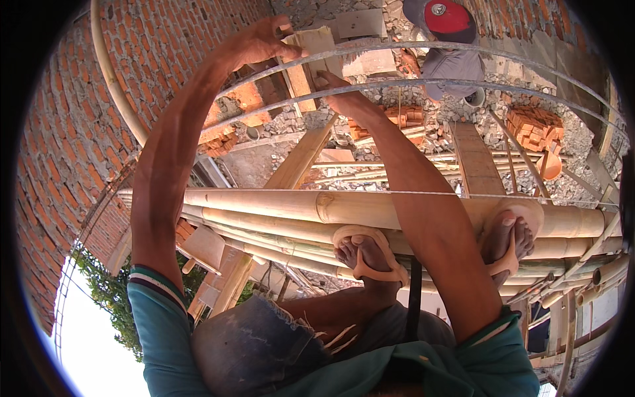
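My left hand [261, 45] reaches to the far end of a wooden board form [317, 51], its thumb and fingers apart at the board's left edge. My right hand [349, 100] is by the form's near right side, fingers stretched toward it and partly behind a steel bar. No held object shows in either hand. Two long grey steel bars [423, 83] run in curves across the view, close to both hands. A narrow light wooden strip [301, 86] stands at the form's left side, between my hands.
My sandalled feet rest on bundled bamboo poles [264, 202], high above rubble ground. A thin white string [423, 192] crosses over the poles. Brick wall [73, 145] rises at left. Below are stacked bricks [534, 127], wooden planks [473, 159] and a person in a red-and-dark cap [450, 23].
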Demonstrator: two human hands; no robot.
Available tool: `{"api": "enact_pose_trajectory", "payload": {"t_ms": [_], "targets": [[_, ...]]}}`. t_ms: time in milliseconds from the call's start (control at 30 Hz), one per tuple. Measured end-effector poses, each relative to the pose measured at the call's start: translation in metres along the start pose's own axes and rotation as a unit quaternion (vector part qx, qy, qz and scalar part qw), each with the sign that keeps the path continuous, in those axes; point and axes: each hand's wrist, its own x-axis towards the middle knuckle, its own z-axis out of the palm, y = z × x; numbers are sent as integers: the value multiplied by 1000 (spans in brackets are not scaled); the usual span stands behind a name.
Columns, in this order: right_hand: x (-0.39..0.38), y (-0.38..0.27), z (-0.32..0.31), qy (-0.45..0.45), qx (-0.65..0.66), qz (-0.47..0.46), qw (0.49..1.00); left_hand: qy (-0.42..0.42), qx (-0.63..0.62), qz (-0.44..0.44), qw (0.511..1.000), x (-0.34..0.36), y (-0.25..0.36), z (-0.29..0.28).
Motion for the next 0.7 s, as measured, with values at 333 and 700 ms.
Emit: {"api": "enact_pose_trajectory", "payload": {"t_ms": [333,700], "targets": [[0,2,1,-1,-14,16,1000,20,13,15,1000,-4,5,0],[4,9,2,52,75,38,995,-7,48,-32,998,-3,9,-1]]}}
